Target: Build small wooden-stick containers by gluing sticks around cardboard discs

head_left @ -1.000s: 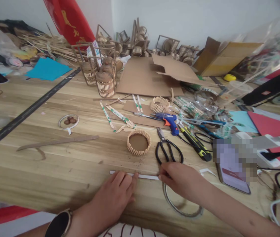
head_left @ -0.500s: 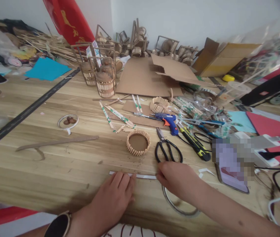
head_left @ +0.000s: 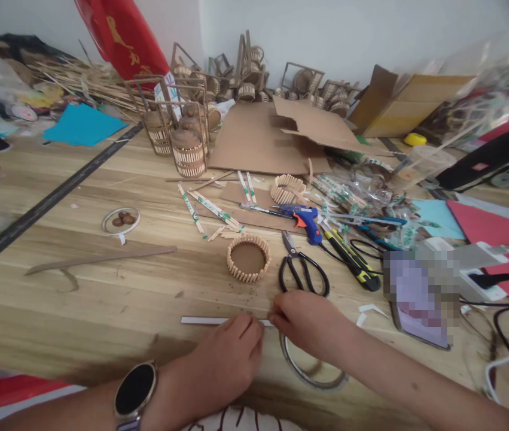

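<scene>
A narrow strip of white-faced tape (head_left: 200,321) lies flat on the wooden table, edged by a thin brown line. My left hand (head_left: 231,353), fingers bent and close together, presses on the strip. At the strip's right end my right hand (head_left: 294,314) pinches it between thumb and finger; the fingertips are partly hidden. Below that hand rests a roll of tape (head_left: 314,380), partly covered by the wrist. Just beyond my hands stand a round stick-walled basket (head_left: 249,258) with a brown base and black-handled scissors (head_left: 303,269).
A blue glue gun (head_left: 303,220), a yellow-black utility knife (head_left: 353,260) and a phone (head_left: 420,317) lie to the right. Wooden sticks (head_left: 216,209) are scattered ahead. Farther back are cardboard sheets (head_left: 245,137) and small finished baskets (head_left: 189,152). A tape ring (head_left: 121,221) lies left.
My left hand has slid right along the strip, toward my right hand, baring more of its left end. The strip and my right hand sit slightly farther left in view.
</scene>
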Tool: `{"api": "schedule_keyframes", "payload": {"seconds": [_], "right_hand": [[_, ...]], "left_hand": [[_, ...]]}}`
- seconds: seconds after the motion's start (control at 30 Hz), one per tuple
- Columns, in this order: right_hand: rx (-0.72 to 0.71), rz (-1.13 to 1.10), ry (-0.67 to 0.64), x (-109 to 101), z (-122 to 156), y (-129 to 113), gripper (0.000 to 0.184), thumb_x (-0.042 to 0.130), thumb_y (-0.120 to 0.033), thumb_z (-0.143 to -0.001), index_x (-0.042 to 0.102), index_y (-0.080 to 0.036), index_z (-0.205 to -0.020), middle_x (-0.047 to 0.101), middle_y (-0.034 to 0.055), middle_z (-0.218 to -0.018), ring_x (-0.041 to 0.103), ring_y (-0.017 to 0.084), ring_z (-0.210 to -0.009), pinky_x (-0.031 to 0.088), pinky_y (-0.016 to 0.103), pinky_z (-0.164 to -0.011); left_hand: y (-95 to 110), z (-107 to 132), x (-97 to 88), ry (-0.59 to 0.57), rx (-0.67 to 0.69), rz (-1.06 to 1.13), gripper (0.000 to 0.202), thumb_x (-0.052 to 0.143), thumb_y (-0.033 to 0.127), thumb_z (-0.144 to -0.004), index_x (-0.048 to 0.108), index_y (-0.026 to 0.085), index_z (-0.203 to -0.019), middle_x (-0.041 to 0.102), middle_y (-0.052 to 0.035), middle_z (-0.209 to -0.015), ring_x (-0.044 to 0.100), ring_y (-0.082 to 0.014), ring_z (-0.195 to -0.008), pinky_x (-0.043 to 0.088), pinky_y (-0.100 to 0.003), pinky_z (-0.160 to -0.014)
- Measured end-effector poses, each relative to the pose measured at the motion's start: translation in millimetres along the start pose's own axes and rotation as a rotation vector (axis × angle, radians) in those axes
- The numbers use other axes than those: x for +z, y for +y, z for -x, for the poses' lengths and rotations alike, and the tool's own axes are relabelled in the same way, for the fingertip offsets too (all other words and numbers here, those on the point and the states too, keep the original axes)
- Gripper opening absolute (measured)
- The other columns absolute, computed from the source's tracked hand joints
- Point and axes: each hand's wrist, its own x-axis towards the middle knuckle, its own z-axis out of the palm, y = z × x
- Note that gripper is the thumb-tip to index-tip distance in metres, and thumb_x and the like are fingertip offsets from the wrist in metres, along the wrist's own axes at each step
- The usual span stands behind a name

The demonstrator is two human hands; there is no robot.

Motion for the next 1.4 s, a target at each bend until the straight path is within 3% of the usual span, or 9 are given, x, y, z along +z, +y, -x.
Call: {"api": "schedule_keyframes", "payload": {"seconds": [0.27, 0.43, 0.67, 0.87, 1.0, 1.4], "right_hand": [[-0.08, -0.142, -0.003, 0.2, 3.2, 35.3, 0.029, 0.05, -0.02, -0.09, 0.075, -0.018, -0.076, 0.074, 0.0067, -0.076, 0.066, 0.019, -0.072, 0.035, 0.024, -0.057], [-0.156, -0.338, -0.002, 3.4, 8.9, 55.2, 0.023, 0.054, -0.022, -0.087, 0.074, -0.019, -0.076, 0.069, 0.0018, -0.069, 0.06, 0.016, -0.066, 0.034, 0.022, -0.055], [-0.163, -0.282, 0.011, -0.2, 12.1, 53.2, 0.018, 0.057, -0.02, -0.085, 0.073, -0.019, -0.077, 0.068, 0.0019, -0.072, 0.058, 0.015, -0.065, 0.034, 0.022, -0.055], [-0.282, -0.249, 0.017, 0.5, 11.4, 57.0, 0.015, 0.056, -0.018, -0.085, 0.07, -0.018, -0.079, 0.067, 0.0024, -0.077, 0.059, 0.015, -0.069, 0.035, 0.021, -0.059], [-0.257, -0.25, -0.019, 1.8, 6.8, 58.1, 0.017, 0.055, -0.02, -0.086, 0.069, -0.018, -0.079, 0.067, 0.0021, -0.072, 0.058, 0.015, -0.065, 0.033, 0.021, -0.055], [-0.102, -0.088, 0.001, 2.7, 5.4, 49.8, 0.019, 0.055, -0.02, -0.088, 0.074, -0.022, -0.085, 0.075, 0.0038, -0.083, 0.067, 0.02, -0.078, 0.033, 0.024, -0.058]], "left_hand": [[-0.9, 3.4, 4.9, 0.054, -0.014, 0.003, 0.025, 0.054, 0.012, -0.093, 0.061, 0.006, -0.116, 0.067, -0.0138, -0.112, 0.06, -0.0245, -0.095, 0.052, -0.032, -0.079], [-0.2, -0.1, 5.0, 0.059, -0.038, -0.001, 0.036, 0.049, 0.011, -0.095, 0.052, 0.002, -0.13, 0.069, -0.0137, -0.107, 0.062, -0.024, -0.091, 0.052, -0.032, -0.075], [0.9, -6.0, 2.6, 0.045, -0.049, -0.02, 0.035, 0.049, 0.013, -0.096, 0.052, 0.004, -0.129, 0.068, -0.0097, -0.092, 0.06, -0.0223, -0.082, 0.051, -0.032, -0.068], [-2.4, -6.5, 5.5, 0.056, -0.055, -0.013, 0.036, 0.053, 0.013, -0.094, 0.051, 0.003, -0.129, 0.067, -0.0105, -0.098, 0.06, -0.0226, -0.083, 0.052, -0.032, -0.066], [-3.2, -8.9, 6.2, 0.036, -0.081, -0.007, 0.032, 0.049, 0.013, -0.097, 0.052, 0.005, -0.127, 0.066, -0.0092, -0.094, 0.06, -0.0223, -0.084, 0.051, -0.032, -0.065], [-0.8, -5.3, 11.0, 0.087, -0.076, -0.04, 0.034, 0.046, 0.01, -0.096, 0.051, 0.004, -0.129, 0.066, -0.0098, -0.095, 0.058, -0.0215, -0.085, 0.049, -0.03, -0.067]]}}
